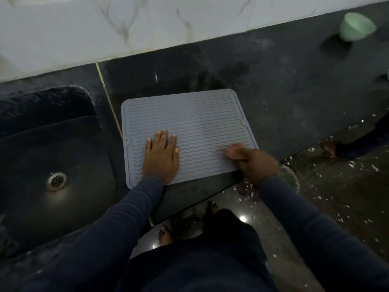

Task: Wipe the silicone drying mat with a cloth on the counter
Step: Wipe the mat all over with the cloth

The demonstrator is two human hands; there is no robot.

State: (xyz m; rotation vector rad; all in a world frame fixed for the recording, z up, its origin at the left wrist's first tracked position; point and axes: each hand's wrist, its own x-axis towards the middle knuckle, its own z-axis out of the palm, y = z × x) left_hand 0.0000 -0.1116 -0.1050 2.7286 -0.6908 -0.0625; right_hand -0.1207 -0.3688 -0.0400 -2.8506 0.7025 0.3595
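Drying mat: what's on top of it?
Left hand lies flat on the mat, near-left. Right hand grips a pinkish cloth at the near-right edge. Surface under hands and cloth is hidden.

One mat (189, 114), one cloth (234, 152), one bowl (356, 27)

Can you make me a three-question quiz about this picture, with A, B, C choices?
1. Where is the sink from the mat? A left B right C behind
2. What colour is the bowl? A red B green C black
3. How is the left hand? A flat on the mat B in a fist C holding the bowl
Answers: 1 A, its drain lies left of the mat; 2 B, it looks pale green; 3 A, its straight fingers lie on the mat.
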